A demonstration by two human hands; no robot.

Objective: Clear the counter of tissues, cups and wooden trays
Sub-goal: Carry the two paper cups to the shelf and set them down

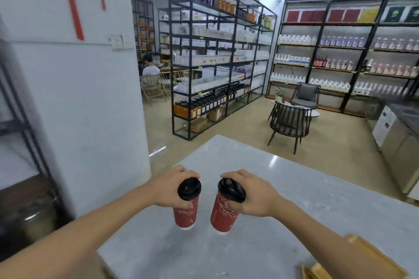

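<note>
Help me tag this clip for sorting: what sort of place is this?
Probably a drink shop or its supply showroom: black shelving stocked with rows of bottles, a stone counter, and lidded red paper cups in the person's hands.

The pale grey marbled tabletop (294, 188) stretches ahead of me; wooden trays (362, 260) lie on its near right corner, one partly over another

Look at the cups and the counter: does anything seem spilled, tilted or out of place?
No spill shows. The right cup, held by the right hand, leans with its lid tipped rightward; the left cup in the left hand hangs nearly upright. Wooden trays remain at the counter's near-right corner.
</note>
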